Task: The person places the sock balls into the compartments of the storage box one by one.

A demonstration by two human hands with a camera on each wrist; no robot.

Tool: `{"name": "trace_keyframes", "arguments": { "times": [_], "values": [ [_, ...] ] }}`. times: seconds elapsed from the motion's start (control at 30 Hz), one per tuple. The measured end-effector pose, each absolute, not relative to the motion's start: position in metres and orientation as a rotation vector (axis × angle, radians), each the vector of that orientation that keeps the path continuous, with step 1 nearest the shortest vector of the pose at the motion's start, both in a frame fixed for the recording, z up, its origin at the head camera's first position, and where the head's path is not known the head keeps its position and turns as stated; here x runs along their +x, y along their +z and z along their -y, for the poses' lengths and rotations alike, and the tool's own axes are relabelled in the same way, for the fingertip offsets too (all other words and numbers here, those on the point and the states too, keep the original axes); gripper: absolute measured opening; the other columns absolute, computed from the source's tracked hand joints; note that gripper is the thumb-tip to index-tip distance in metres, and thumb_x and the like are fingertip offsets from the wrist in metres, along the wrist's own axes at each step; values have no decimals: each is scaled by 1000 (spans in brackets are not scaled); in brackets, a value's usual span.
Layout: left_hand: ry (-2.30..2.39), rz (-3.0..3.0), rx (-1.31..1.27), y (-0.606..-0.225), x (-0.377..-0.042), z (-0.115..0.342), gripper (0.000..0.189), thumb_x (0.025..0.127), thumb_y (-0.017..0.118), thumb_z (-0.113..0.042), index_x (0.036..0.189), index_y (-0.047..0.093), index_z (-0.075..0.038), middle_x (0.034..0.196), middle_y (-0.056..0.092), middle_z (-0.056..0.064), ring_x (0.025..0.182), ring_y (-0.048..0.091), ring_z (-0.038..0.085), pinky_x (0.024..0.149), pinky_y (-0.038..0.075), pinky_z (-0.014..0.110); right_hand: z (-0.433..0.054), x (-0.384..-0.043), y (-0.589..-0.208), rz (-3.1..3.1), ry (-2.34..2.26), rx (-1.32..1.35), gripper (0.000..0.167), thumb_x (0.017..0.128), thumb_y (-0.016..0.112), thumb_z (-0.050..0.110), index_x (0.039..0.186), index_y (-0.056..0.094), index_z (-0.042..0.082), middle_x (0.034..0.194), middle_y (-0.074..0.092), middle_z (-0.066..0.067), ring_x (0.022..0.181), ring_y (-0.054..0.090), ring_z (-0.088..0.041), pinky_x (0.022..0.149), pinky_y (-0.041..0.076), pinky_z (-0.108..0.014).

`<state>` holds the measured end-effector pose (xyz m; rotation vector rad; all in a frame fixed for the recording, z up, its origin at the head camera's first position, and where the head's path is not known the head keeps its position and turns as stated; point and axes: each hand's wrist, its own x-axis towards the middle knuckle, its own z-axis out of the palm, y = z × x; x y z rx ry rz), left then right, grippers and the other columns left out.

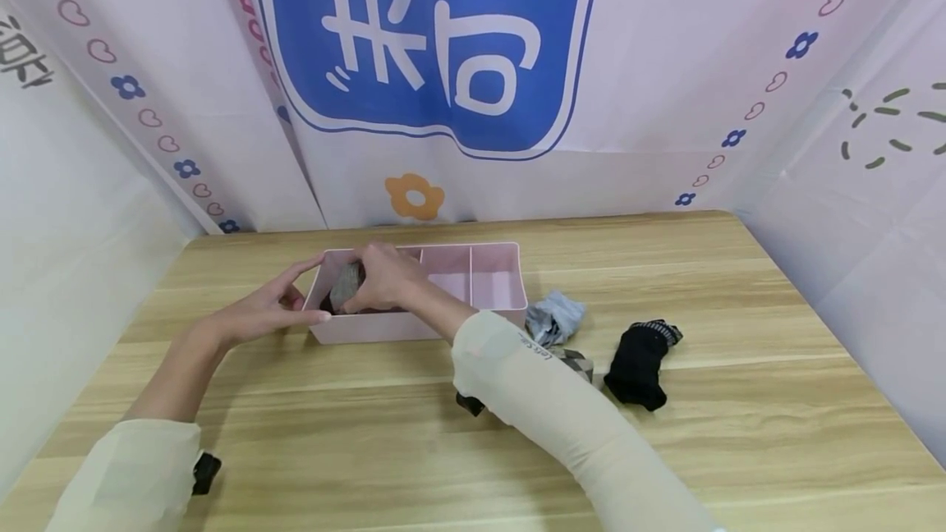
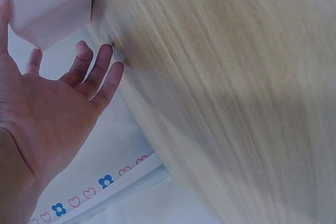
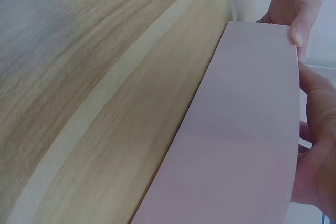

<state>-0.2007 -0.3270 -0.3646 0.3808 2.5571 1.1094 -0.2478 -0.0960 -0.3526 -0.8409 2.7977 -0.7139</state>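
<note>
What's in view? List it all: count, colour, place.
Box: 1, pink, slightly left of centre
Grey bundle: 1, grey, in box's left end
Dark patch: item unclear, black, box's near-left corner
Pale bundle: 1, light grey, right of box
Checked bundle: 1, brown-grey, by right sleeve
Black sock: 1, black, farthest right
Table: 1, light wood, beneath box
Printed cloth: count unclear, mostly white, around table
Sleeves: 2, cream, bottom left and right
Black pieces: 2, black, beside the sleeves
Left hand: 1, bare, touching box's left end
Right hand: 1, bare, holding grey bundle

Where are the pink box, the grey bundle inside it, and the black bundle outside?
Pink box [image 1: 392, 328], head view: front wall.
Grey bundle [image 1: 345, 286], head view: visible left part.
Black bundle [image 1: 639, 364], head view: middle.
</note>
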Motion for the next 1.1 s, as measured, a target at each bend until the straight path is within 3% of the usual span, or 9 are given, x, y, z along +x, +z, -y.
{"name": "trace_keyframes", "arguments": {
  "times": [0.27, 0.43, 0.7, 0.9, 1.1],
  "values": [
    [1108, -2545, 369, -363, -201, 324, 98, 96, 73, -25, 168, 7, -13, 86, 50, 6, 78, 47, 17, 67, 40, 30, 87, -254, -352, -2736, -827, -866, 73, 78, 92, 41, 141, 64, 17, 131, 68, 2, 106, 63, -11, 82, 50, -24],
    [1106, -2544, 365, -363, -201, 323, 99, 96, 72, -26, 168, 6, -14, 85, 51, 6, 77, 46, 16, 67, 40, 29, 75, -257, -344, -2661, -937, -923, 72, 78, 93, 36, 139, 65, 13, 128, 70, -2, 103, 65, -12, 88, 52, -24],
    [1117, -2542, 368, -364, -200, 324, 100, 95, 73, -24, 168, 6, -14, 85, 51, 7, 78, 47, 17, 67, 41, 30, 49, -259, -329, -2633, -904, -1072, 60, 82, 89, 27, 134, 68, 7, 132, 68, -8, 122, 62, -24, 97, 49, -29],
    [1128, -2553, 377, -364, -199, 325, 98, 95, 73, -21, 168, 7, -14, 85, 52, 7, 79, 48, 16, 68, 42, 29, 24, -258, -306, -2608, -854, -1086, 64, 83, 88, 28, 138, 64, 9, 135, 65, -7, 128, 58, -22, 105, 46, -32],
    [1120, -2560, 378, -363, -200, 324, 98, 95, 74, -21, 168, 8, -14, 85, 51, 7, 79, 48, 15, 68, 41, 28, 7, -261, -297, -2580, -901, -1029, 68, 84, 88, 24, 144, 58, 12, 134, 65, -8, 126, 59, -24, 105, 48, -39]
  ]
}}
